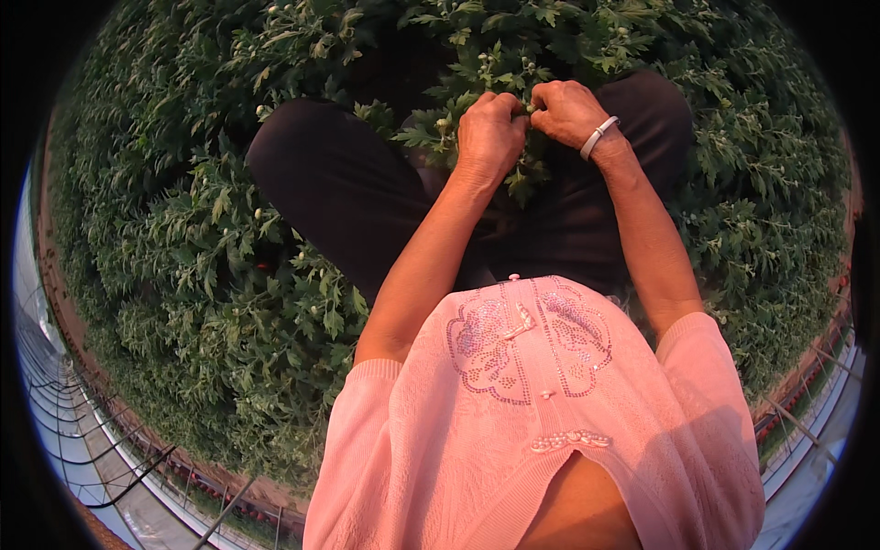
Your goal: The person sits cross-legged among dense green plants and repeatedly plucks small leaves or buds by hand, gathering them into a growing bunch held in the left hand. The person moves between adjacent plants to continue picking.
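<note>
My left hand and my right hand meet fingertip to fingertip over a leafy chrysanthemum shoot that rises between my knees. The curled fingers of both hands pinch it near its top; the exact spot is partly covered by the fingers. Small pale buds stand on stems just beyond my knuckles. To the left of my left hand, a larger whitish-green bud sits among lobed leaves. A white band circles my right wrist.
Dense chrysanthemum plants surround me on every side. My bent knees in dark trousers spread to either side of the hands. At the picture's rim are a bare soil strip and a greenhouse frame with metal poles.
</note>
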{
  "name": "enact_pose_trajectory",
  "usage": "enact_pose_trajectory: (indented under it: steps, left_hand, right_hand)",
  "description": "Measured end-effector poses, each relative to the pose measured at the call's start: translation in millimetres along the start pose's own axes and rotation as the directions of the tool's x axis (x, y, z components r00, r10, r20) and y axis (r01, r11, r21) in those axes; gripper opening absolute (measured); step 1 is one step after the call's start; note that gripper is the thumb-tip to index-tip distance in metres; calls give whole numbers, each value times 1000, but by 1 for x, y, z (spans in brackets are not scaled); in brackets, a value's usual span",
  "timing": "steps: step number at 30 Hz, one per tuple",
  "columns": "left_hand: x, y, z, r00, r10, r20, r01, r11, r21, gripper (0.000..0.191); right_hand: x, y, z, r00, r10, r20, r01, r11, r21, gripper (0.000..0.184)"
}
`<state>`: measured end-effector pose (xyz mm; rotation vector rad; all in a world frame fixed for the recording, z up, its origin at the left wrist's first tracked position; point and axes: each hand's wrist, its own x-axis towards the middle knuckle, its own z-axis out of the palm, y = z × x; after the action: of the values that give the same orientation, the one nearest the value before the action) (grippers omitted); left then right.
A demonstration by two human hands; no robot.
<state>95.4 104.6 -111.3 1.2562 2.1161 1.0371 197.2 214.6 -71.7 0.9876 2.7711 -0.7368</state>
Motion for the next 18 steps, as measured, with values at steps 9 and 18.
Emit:
enact_pose_trajectory:
  steps: [9, 18]
  left_hand:
    - [3, -3, -6, 938, -255, 234, 309, 922, -233, 20]
    - [1, -10, -6, 937, -238, 255, 303, 917, -260, 19]
  right_hand:
    - [3, -2, 5, 944, 263, -201, -208, 943, 258, 21]
    - [15, 1, -7, 985, 128, 113, -151, 965, 217, 34]
